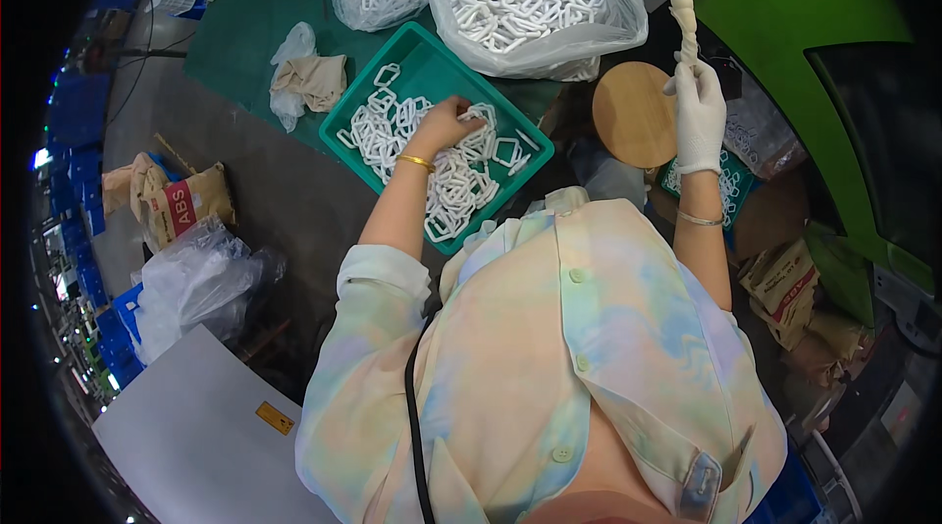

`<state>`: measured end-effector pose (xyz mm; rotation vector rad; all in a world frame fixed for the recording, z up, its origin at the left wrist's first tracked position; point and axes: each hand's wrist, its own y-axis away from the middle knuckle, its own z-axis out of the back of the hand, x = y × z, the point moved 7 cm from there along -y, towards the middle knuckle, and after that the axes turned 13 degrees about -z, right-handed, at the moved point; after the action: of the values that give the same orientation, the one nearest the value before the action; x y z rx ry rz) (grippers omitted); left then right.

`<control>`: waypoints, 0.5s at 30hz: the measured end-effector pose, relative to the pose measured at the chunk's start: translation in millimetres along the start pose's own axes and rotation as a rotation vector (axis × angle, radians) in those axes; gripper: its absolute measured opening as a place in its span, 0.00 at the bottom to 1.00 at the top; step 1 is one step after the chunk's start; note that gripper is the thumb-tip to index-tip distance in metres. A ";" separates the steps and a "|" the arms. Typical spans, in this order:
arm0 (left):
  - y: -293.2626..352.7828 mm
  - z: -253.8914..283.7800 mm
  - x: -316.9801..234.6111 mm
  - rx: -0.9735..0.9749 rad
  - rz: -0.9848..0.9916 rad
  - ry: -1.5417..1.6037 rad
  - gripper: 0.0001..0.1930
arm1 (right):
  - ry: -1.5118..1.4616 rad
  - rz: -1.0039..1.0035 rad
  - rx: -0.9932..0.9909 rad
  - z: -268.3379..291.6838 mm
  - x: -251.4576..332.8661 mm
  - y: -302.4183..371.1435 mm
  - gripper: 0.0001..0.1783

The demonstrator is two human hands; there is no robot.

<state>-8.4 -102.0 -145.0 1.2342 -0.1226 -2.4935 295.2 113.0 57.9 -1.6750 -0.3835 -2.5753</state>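
Observation:
My bare left hand [444, 128] reaches into a green plastic tray [488, 79]. Its fingers are bent together at a white plastic link [479, 114], one of many angular, loop-shaped pieces heaped there. Off to the right, my right hand [699, 112] wears a white glove. Its fingers close round the lower part of a cream-coloured, wrapped-looking handle [683, 14] that sticks up above them. What the handle's lower end joins is hidden by the glove.
Clear bags [633, 19] [343, 9] full of white links stand beyond the tray. A beige cloth [319, 82] lies left. Right are a round wooden stool [628, 114], a second green bin [738, 192] and a green machine [775, 4]. Paper sacks [201, 205] and a grey box [211, 426] stand left.

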 end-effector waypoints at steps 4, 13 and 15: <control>1.2 -8.4 8.5 0.135 -0.014 -0.006 0.28 | 0.000 0.024 -0.006 -0.1 -2.2 -2.4 0.17; 3.8 -4.8 -13.0 -0.117 0.010 -0.056 0.18 | 0.017 -0.006 0.017 -6.7 8.6 1.1 0.15; 6.0 9.2 -11.9 -0.207 -0.002 -0.068 0.18 | -0.002 0.042 0.014 -3.7 4.5 -3.4 0.15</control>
<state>-7.3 -104.2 -129.0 1.0666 0.1178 -2.4778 289.5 115.9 59.9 -1.6629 -0.3620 -2.5358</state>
